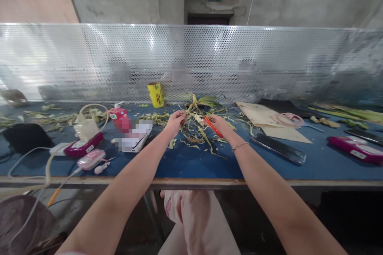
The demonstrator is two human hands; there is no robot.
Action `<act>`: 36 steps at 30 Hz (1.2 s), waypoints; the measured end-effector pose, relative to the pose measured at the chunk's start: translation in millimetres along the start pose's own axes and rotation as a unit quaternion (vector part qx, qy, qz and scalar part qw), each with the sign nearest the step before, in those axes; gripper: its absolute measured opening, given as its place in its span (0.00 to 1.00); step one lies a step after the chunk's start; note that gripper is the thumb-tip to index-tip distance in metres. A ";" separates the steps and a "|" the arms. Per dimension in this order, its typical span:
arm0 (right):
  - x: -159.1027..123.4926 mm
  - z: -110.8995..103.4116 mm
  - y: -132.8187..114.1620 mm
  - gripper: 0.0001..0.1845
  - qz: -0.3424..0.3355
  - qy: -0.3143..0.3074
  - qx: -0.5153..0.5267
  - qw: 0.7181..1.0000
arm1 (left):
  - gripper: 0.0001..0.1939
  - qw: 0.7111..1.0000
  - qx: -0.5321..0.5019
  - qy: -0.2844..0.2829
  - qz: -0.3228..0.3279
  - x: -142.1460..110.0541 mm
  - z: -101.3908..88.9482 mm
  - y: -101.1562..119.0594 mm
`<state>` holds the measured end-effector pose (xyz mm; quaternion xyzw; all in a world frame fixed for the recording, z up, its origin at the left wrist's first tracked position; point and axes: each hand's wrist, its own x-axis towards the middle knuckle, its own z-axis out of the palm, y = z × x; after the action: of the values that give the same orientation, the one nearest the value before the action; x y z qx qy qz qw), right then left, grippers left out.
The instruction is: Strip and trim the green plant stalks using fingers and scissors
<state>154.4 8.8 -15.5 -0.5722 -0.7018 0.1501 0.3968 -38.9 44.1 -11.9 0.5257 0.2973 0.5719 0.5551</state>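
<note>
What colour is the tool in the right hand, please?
The tool is orange-red, clearest in the head view.

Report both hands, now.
Left hand: fingers curled beside the plant scraps; whether it grips any cannot be told.
Right hand: closed, holding the red tool.

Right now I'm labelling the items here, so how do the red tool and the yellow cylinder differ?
The red tool is slim, while the yellow cylinder is much broader. The red tool is held at a slant in the right hand; the yellow cylinder stands on the blue tabletop, no hand touching it. Both are brightly coloured.
</note>
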 end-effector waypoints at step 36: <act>-16.5 -3.0 -17.5 0.35 0.033 0.017 -0.235 0.971 | 0.12 0.970 0.150 0.145 0.126 12.3 -17.1 -1.9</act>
<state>145.1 -12.4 -8.2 -0.6749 -0.6913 -0.0150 0.2578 -52.2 60.3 -15.0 0.5478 0.3886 0.6561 0.3442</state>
